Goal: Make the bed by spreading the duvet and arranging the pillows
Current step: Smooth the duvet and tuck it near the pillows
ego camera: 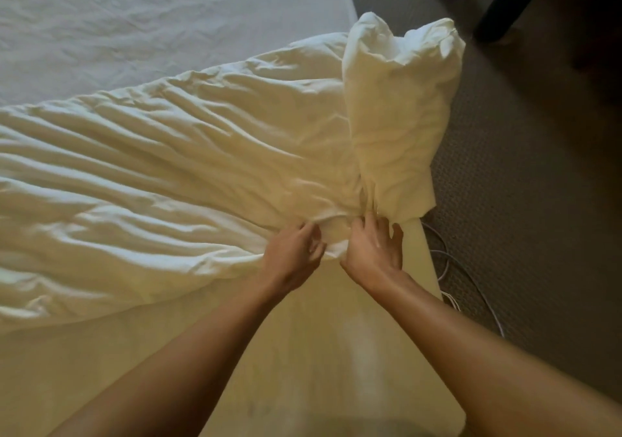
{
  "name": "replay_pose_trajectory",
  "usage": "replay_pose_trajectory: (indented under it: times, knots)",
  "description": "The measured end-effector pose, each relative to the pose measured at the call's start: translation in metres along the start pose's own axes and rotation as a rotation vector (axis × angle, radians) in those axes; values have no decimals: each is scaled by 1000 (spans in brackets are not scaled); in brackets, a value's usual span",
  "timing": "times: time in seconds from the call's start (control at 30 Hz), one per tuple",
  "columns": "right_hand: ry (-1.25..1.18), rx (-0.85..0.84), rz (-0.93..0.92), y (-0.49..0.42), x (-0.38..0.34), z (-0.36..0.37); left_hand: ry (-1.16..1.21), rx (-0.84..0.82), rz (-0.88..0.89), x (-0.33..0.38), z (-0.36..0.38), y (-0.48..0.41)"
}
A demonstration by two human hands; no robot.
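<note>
head camera looks down over the bed [303,362], where we see both bare forearms reaching forward to one gathered spot in the duvet [161,180]. the duvet is cream-white and heavily creased, lying in a bunched band across the bed from the left edge of the view to the bed's right side, with long folds all running in toward the place where the hands meet. our left hand [292,254] has its fingers curled in and pinching a small fold of the duvet at that gathered spot. our right hand [373,251] is just beside it, close to the bed's right edge, with its fingers [370,224] spread and fairly straight, the tips pressing against the bunched cloth; the picture is a little blurred here and the thumb is not clear. a short white fold shows between the two hands. beyond the right hand a puffed bundle [400,106] of the same pale cloth stands up and leans out past the edge of the bed; we cannot tell whether it is a corner of the duvet or a pillow. beyond the duvet the wrinkled sheet [134,15] lies uncovered, and it is uncovered too under our arms. to the right is grey carpet [545,207], with thin white cables [474,288] lying on it near the bed and a dark furniture leg [505,8] at the top
</note>
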State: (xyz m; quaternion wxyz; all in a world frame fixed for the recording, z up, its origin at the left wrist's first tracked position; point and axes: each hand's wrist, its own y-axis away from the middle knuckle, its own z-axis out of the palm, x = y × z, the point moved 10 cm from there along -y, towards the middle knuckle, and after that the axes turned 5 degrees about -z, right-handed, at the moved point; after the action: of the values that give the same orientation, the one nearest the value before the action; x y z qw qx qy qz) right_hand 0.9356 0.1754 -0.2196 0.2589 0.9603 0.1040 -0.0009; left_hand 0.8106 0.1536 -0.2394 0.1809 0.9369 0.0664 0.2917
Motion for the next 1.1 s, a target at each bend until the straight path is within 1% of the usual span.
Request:
replay_pose_trajectory:
  times: [0.07, 0.13, 0.2, 0.23, 0.3, 0.4, 0.43, 0.5, 0.57, 0.6, 0.7, 0.77, 0.8, 0.87, 0.93, 0.97, 1.0, 1.03, 1.1]
  knots:
    - [-155, 199, -34, 13, 2, -39, 84, 109, -47, 9, -17, 1]
    - [-319, 367, -110, 21, 3, -78, 206, 157, -120, 17, -26, -1]
    - [-396, 515, -179, 22, 7, -118, 318, 189, -160, 30, -33, -8]
    - [-402, 575, -208, 17, 8, -137, 376, 214, -168, 37, -38, -13]
    - [-338, 669, -246, 2, 10, -170, 460, 269, -178, 55, -46, -31]
    - [-138, 709, -248, -37, 19, -201, 505, 352, -189, 87, -56, -72]
    - [-111, 697, -237, -50, 27, -207, 581, 355, -193, 100, -55, -83]
    - [-205, 639, -188, -77, 58, -214, 690, 368, -178, 138, -53, -98]
    - [-424, 566, -116, -98, 107, -211, 587, 356, -105, 190, -39, -111]
    - [-530, 539, -82, -103, 137, -204, 526, 340, -97, 214, -24, -116]
    - [-827, 566, 29, -106, 235, -174, 333, 280, -76, 267, 31, -124]
    - [-1019, 582, 176, -101, 298, -134, 145, 259, -38, 277, 63, -125]
    - [-1097, 551, 265, -99, 325, -107, 57, 227, -35, 275, 78, -125]
    - [-1211, 367, 474, -94, 361, -34, -92, 84, -75, 265, 108, -126]
    - [-1290, 118, 691, -80, 372, 44, -226, -51, -101, 253, 130, -122]
    - [-1306, 29, 748, -72, 371, 70, -274, -89, -109, 248, 139, -118]
    - [-1290, -22, 767, -67, 370, 86, -289, -100, -119, 243, 144, -113]
    - [-1255, -35, 762, -64, 369, 92, -275, -67, -121, 242, 146, -107]
    - [-1195, 49, 740, -62, 369, 81, -191, 70, -108, 243, 138, -93]
